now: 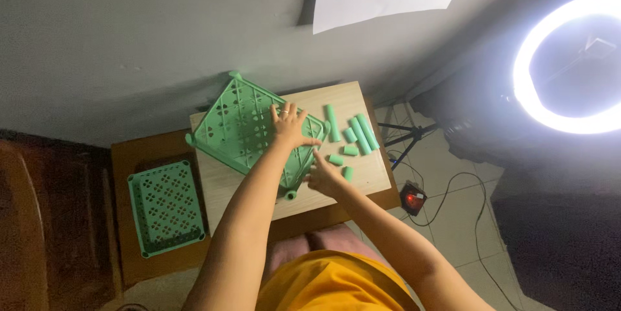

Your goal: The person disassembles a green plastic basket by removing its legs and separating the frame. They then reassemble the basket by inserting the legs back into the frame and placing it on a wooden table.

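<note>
The left hand [289,127] lies with fingers spread wide, flat on a green perforated shelf tray [249,130] that sits tilted on the pale wooden board [362,182]. The right hand [323,175] touches the tray's near corner (its fingers loosely curled, their exact grip not clear). Just beside it lie several green tubes [352,136], long and short. A second green tray [167,206] rests well apart on the brown table [129,156].
</note>
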